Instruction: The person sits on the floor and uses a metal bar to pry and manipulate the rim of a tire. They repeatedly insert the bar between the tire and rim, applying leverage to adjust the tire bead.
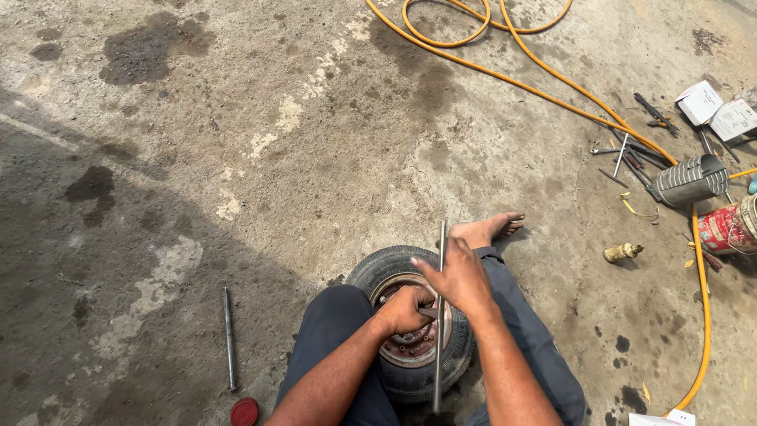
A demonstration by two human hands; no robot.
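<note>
A small wheel lies flat on the concrete floor between the person's legs, near the bottom middle of the view. Its black tyre rings a rusty red-brown rim with bolt holes. The left hand sits over the rim's centre, its fingers curled shut around the short stub of a metal tool where it meets the hub. The right hand rests higher, on the long crossbar of that same tool, a slim steel bar running from far to near across the wheel. Its fingers look stretched out and laid against the bar rather than wrapped round it, though the motion blur there makes the grip hard to read. A bare foot lies just beyond the tyre, on the far right side of it.

To the left of the wheel, well apart from it, a long thin metal rod lies on the floor, and a round red cap sits near its near end. An orange hose loops at the far edge and trails down the right side. At the far right lie scattered hand tools, two small white boxes, a ribbed grey metal cylinder on its side and a red can. A small brass fitting stands near the hose.
</note>
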